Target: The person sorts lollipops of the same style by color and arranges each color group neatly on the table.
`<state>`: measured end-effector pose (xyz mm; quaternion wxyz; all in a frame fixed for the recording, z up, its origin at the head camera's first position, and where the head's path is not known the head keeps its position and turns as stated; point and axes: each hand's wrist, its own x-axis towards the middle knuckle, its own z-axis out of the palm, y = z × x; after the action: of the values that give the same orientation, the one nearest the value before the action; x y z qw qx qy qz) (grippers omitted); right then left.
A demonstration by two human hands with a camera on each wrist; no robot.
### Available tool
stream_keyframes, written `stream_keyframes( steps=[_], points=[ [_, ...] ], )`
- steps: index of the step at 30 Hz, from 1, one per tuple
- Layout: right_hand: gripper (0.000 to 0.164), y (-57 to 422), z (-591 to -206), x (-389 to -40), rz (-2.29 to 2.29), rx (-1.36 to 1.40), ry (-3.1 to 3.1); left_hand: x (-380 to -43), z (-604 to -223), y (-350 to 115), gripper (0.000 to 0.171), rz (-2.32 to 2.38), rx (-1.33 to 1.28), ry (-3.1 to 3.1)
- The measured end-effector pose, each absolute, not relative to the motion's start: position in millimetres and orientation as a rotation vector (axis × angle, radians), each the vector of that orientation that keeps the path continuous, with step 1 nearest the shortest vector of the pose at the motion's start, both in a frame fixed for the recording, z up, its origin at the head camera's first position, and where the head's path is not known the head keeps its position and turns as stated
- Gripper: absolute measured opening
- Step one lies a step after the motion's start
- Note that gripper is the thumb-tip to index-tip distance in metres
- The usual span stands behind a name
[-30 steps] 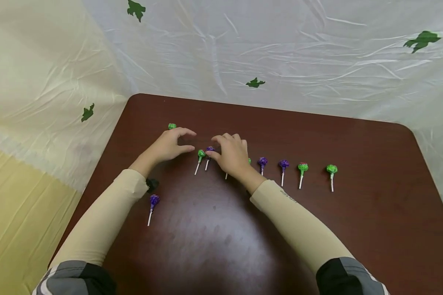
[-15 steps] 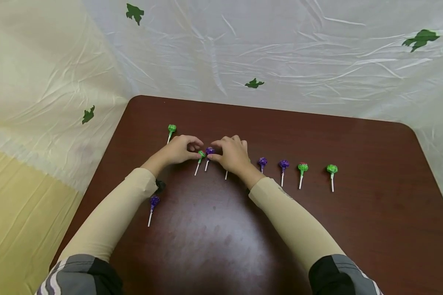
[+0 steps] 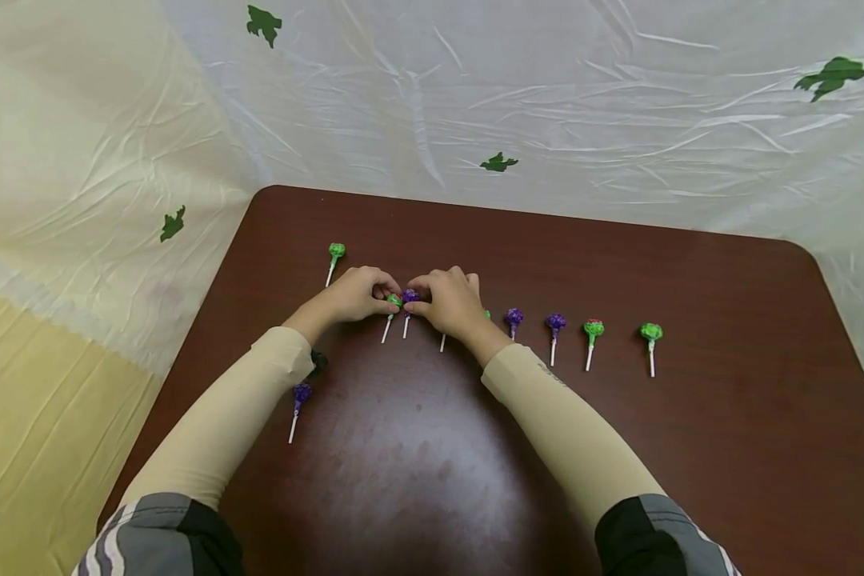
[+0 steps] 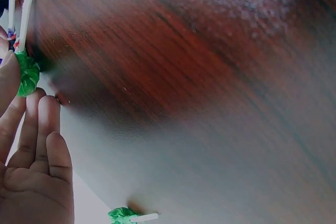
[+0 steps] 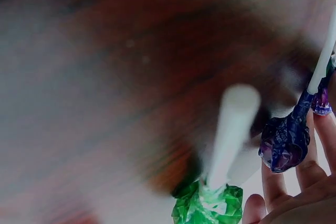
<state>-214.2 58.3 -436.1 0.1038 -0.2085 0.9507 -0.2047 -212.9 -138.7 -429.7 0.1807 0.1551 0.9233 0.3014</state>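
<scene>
- Left hand (image 3: pixel 354 294): thumb and fingers pinch a green lollipop (image 4: pixel 29 74), its round head wrapped in shiny, crinkled film on a smooth white stick.
- Right hand (image 3: pixel 455 304): thumb and fingers pinch a purple lollipop (image 3: pixel 410 296) just beside the green one; both sticks point towards the person.
- Partly hidden by the right hand lie a second purple (image 5: pixel 286 145), its wrap twisted at the neck, and a second green (image 5: pixel 207 206).
- Farther right, a loose row of ball-topped sweets: third purple (image 3: pixel 514 316), fourth purple (image 3: pixel 556 321), third green (image 3: pixel 594 327), fourth green (image 3: pixel 651 330).
- Behind the left hand, a fifth green (image 3: pixel 337 250); beside the left forearm, a fifth purple (image 3: pixel 302 393).
- Desk (image 3: pixel 749 400): dark red-brown, wood-grained, glossy, round-cornered.
- Beyond: creased, pale sheeting (image 3: pixel 619 120) with ragged green patches (image 3: pixel 831 78).
</scene>
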Motion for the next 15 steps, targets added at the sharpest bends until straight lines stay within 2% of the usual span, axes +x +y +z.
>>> stream_keyframes(
  steps=[15],
  points=[
    [0.028,58.5,-435.6,-216.3,-0.641,-0.588,2.796,-212.7,-432.7,-136.6,0.022,0.846,0.450,2.618]
  ],
)
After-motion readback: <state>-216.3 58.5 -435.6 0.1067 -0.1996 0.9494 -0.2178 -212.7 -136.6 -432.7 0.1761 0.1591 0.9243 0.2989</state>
